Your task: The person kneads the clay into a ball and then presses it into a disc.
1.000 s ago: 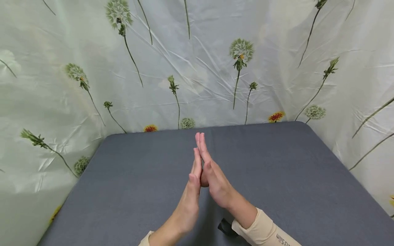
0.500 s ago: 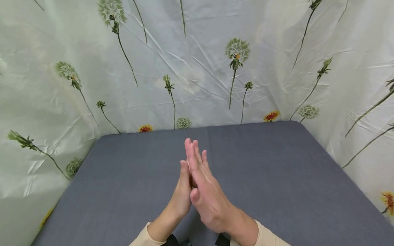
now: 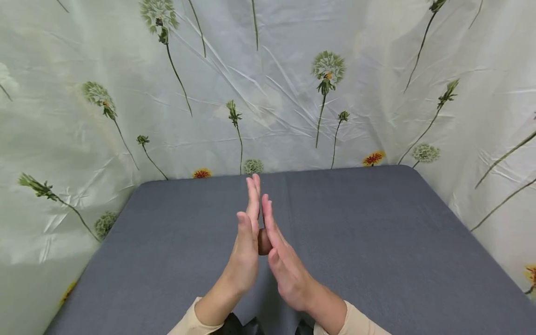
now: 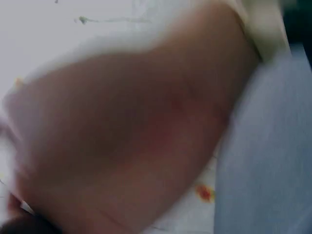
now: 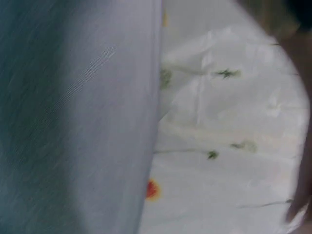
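In the head view a small brown rounded lump (image 3: 264,243) sits between two upright palms, above the table. Its kind is unclear, as the hands cover its sides. My left hand (image 3: 244,253) presses it from the left with straight fingers and the thumb up. From the other side my right hand (image 3: 290,274) lies against it, fingers also straight and slanting inward. The left fingertips reach a little farther forward than the right ones. Blurred and large, the left hand (image 4: 122,131) fills much of the left wrist view. Only a dark edge of the right hand (image 5: 303,161) shows in the right wrist view.
A dark grey cloth-covered table (image 3: 377,232) spreads beneath both hands. Behind it and along its sides hangs a pale curtain (image 3: 276,93) printed with dandelions and flowers. Black straps (image 3: 240,325) show at the cream sleeves (image 3: 356,321).
The palms have slid against each other: the left hand has moved forward, the right back toward me. Half a second ago the right hand covered the left fingers; more of the lump shows now.
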`<state>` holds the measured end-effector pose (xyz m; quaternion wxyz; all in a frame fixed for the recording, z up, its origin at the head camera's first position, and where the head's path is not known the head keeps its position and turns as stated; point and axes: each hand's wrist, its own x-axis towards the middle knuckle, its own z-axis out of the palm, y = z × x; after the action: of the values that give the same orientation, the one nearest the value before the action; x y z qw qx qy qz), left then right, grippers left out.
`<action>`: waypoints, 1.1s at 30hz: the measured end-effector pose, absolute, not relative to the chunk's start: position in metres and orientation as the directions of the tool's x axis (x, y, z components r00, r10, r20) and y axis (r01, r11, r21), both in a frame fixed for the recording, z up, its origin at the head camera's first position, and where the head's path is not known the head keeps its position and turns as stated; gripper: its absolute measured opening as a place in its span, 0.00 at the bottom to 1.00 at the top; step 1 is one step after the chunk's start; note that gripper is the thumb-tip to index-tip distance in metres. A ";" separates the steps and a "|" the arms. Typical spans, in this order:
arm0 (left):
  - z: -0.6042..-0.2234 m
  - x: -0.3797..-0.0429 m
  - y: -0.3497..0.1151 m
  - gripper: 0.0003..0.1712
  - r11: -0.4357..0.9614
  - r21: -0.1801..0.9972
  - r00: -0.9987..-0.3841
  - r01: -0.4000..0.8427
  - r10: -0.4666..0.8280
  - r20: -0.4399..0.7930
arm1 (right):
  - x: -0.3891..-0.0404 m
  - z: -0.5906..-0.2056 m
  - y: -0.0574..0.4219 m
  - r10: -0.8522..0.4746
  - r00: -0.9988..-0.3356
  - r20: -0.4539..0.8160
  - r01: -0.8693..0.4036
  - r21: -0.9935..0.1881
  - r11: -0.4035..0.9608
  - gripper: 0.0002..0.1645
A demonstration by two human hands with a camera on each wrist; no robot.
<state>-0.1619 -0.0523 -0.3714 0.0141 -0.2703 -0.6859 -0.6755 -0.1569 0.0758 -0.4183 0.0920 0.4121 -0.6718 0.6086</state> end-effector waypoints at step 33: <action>-0.379 -0.161 -0.044 0.42 -0.171 0.950 -0.833 0.263 0.457 0.313 | -0.144 -0.374 0.084 -0.392 -0.560 0.730 -0.810 -0.581 0.078 0.47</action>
<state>-0.1613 -0.0444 -0.3790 -0.0682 -0.2810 -0.6401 -0.7118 -0.1440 0.0836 -0.3743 0.1977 0.4251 -0.7072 0.5293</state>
